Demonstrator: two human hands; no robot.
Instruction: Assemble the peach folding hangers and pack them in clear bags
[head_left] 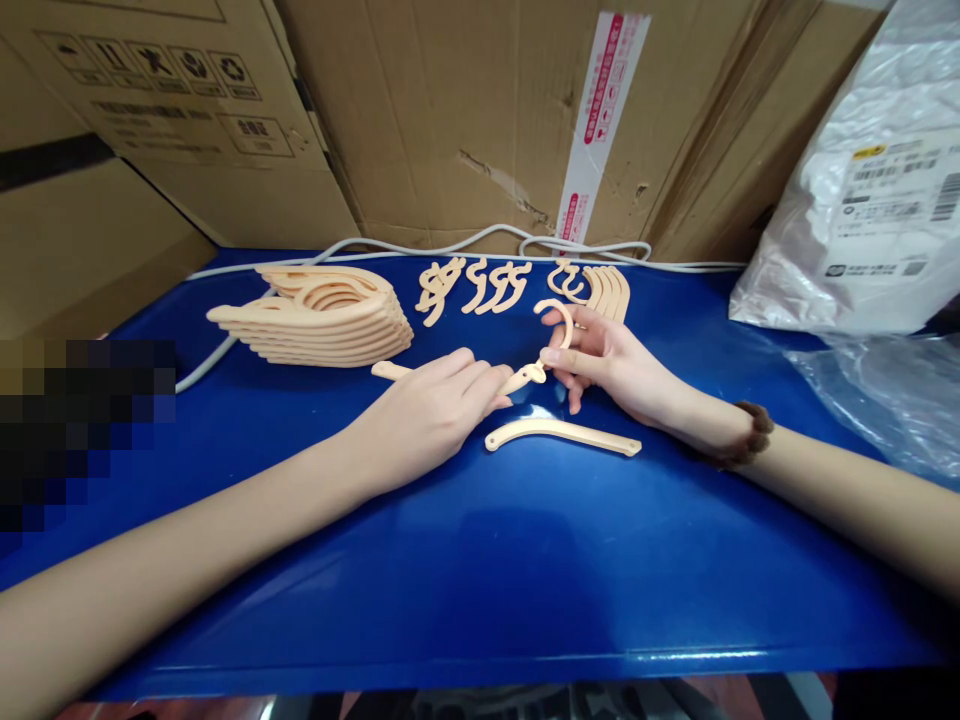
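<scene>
My left hand point(442, 405) is closed around a cream plastic hanger arm point(390, 371), whose far end sticks out past the fingers on the left. Between thumb and fingers, my right hand point(604, 360) pinches a matching hanger hook point(561, 318), curved end up. The hook's base meets the inner end of the arm; whether they are joined I cannot tell. Just in front of both hands, a loose hanger arm point(562, 432) with holes at its ends lies on the blue table point(480, 580).
A stack of hangers point(322, 325) stands at the back left. Loose hooks point(499, 287) and curved arms point(609, 292) lie along the back. Behind them run a white cable point(450, 245) and cardboard boxes point(450, 120). A plastic-wrapped package point(862, 200) leans at the right.
</scene>
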